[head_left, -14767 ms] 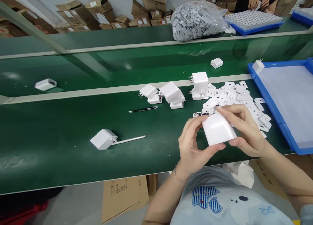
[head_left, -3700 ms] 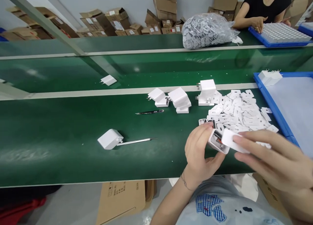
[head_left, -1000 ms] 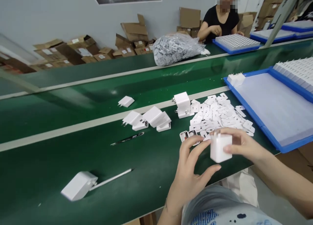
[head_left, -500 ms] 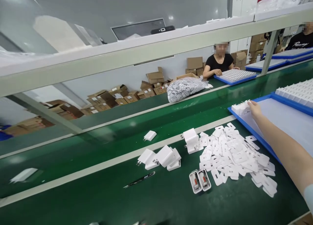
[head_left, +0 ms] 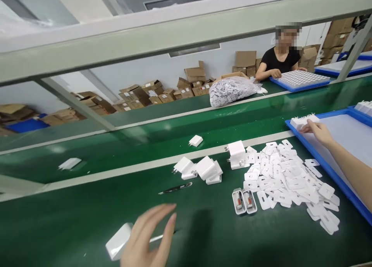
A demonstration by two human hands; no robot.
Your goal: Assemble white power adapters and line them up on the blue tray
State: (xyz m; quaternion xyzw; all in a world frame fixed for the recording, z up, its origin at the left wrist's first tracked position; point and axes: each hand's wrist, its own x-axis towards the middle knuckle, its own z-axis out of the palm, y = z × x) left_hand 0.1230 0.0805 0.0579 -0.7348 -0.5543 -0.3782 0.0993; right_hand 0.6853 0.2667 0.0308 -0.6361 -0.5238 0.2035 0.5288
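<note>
White rod [head_left: 156, 238] partly hidden, blue tray [head_left: 319, 156] cropped

Wall [head_left: 139, 74], pale blue-grey: was seen across the back, a grey panel [head_left: 194, 50] being partly covered there by the overhead beam [head_left: 174, 32]. Cardboard boxes [head_left: 193, 74], numerous: were piled in front of the wall, some with flaps left raised. Overhead beam, pale green: was topped by a white ledge [head_left: 128, 21]. Posts [head_left: 77, 104], pale, slanted in view: were set beneath it. Counter [head_left: 72, 212], green: was divided lengthwise by pale strips [head_left: 116, 172]. Light: was reflected in soft patches on the glossy green.
</note>
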